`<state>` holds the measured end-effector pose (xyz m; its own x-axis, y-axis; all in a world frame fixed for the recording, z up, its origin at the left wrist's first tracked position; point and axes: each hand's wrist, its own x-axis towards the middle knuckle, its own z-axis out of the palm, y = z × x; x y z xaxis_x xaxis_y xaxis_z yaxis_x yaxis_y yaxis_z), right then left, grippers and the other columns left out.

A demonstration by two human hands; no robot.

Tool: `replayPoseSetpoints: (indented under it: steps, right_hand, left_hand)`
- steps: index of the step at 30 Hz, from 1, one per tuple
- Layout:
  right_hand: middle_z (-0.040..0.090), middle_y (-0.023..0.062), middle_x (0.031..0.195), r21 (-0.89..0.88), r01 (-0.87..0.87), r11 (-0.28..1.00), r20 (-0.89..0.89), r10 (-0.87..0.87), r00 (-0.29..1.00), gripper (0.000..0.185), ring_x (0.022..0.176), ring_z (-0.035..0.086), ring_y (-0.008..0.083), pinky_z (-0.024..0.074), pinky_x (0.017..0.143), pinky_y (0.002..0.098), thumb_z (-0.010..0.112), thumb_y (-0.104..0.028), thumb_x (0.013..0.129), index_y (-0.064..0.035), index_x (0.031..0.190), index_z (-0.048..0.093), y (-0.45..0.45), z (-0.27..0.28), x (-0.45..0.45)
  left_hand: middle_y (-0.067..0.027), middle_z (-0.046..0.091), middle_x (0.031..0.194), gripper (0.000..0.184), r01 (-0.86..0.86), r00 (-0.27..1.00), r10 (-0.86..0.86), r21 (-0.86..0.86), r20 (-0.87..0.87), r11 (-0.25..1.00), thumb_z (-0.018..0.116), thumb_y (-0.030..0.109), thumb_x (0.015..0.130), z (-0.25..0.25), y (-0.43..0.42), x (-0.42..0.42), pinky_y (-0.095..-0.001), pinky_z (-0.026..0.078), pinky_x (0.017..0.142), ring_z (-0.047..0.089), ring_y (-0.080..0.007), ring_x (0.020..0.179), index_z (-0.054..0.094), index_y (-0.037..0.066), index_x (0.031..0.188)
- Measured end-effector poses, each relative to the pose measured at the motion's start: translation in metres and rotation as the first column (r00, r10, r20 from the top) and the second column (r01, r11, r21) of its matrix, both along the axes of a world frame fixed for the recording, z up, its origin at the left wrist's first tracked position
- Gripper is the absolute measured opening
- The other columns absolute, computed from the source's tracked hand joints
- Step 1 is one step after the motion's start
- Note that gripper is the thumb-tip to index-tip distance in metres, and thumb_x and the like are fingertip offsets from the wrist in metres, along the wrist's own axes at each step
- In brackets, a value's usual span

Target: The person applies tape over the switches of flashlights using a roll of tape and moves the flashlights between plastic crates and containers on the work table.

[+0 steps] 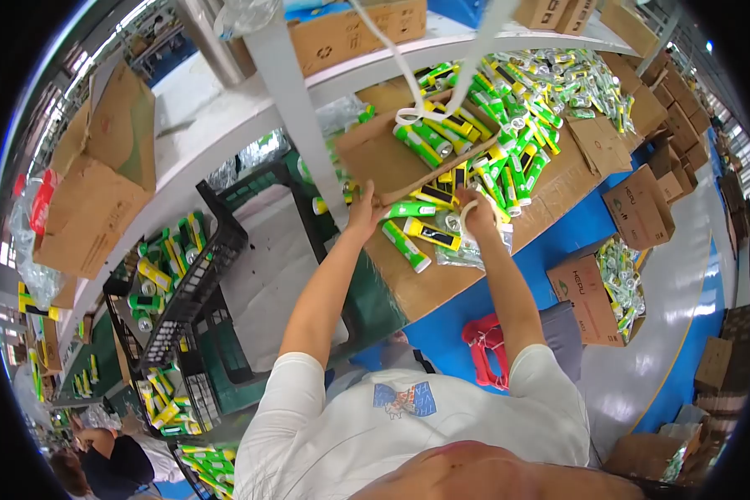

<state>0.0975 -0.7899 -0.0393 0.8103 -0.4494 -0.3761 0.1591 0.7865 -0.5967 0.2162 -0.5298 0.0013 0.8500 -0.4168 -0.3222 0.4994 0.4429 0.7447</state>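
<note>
Here, the tray (375, 158) slants lengthwise up-right — left hand (364, 215) gripping it, right hand (478, 217) — grip unclear.

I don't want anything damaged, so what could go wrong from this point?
The clear plastic by the near edge of the cardboard-covered bench might slip to the blue floor. If the left hand at its corner shoves the cardboard tray, the green-and-yellow tubes heaped beside it could slide.

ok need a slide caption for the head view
Left hand against a cardboard tray, right hand among green-and-yellow items on a cardboard-covered worktop.
</note>
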Motion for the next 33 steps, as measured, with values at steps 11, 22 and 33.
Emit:
replayPoseSetpoints:
  steps: [11,22,33]
  right_hand:
    - [0.041,-0.0012,0.06,-0.208,-0.708,0.674,-0.39,0.607,0.692,0.015,0.049,0.039,0.0094,0.0319,0.045,0.0224,0.057,-0.023,0.09,-0.0084,0.084,0.055,0.197,0.008,-0.148]
    - [0.057,0.0021,0.071,-0.766,-0.6,0.23,-0.345,0.64,0.686,0.016,0.066,0.053,0.0083,0.041,0.061,0.0208,0.06,-0.017,0.086,-0.0014,0.089,0.062,0.414,0.086,-0.09]
    - [0.062,0.0027,0.073,-0.714,-0.7,-0.016,-0.498,0.714,0.492,0.013,0.066,0.055,0.0079,0.0436,0.06,0.0228,0.061,-0.014,0.085,-0.0018,0.089,0.063,0.662,0.144,-0.095]
  left_hand:
    - [-0.01,0.065,0.096,0.025,0.177,0.981,-0.193,0.35,0.012,0.92,0.053,0.009,0.088,0.007,0.201,-0.255,-0.0267,0.048,0.077,0.06,-0.0136,0.085,0.057,0.0,0.11]
    - [-0.0088,0.063,0.093,0.021,-0.669,0.731,0.449,0.668,0.513,0.327,0.046,-0.002,0.085,0.058,0.525,-0.265,-0.0267,0.048,0.079,0.06,-0.0149,0.085,0.058,-0.004,0.103]
    - [-0.0196,0.046,0.107,0.05,-0.409,0.346,0.81,0.853,0.473,-0.324,0.069,0.021,0.067,-0.088,0.767,-0.102,-0.0477,0.043,0.086,0.048,-0.039,0.103,0.043,0.0,0.105]
